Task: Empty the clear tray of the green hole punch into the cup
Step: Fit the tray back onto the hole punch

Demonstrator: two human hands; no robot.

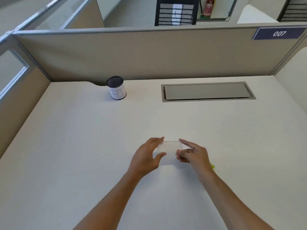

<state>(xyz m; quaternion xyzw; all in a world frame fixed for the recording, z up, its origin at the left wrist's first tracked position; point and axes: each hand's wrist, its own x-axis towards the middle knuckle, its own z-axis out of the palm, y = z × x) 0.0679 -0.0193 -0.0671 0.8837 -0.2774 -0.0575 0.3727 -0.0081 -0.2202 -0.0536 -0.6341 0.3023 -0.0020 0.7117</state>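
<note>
Both hands hold the clear tray [169,147] above the white desk [83,146], well short of the cup [117,88]. The left hand [147,156] pinches the tray's left end between thumb and curled fingers; the right hand [193,154] grips the right end with thumb and bent fingers, its index finger stretched along the tray's far edge. The tray reads as detached from the green hole punch [212,166], of which only a green sliver shows, just behind the right wrist. Whether the tray holds paper bits cannot be told; it is translucent and blurred. The cup, dark-rimmed with a white label, stands upright far beyond and left of the tray, near the partition wall [149,55]. The step in hand appears to be the carry. The next move likely calls for keeping the tray level, bringing it over the cup's mouth, then tipping it so the contents fall inside.
</note>
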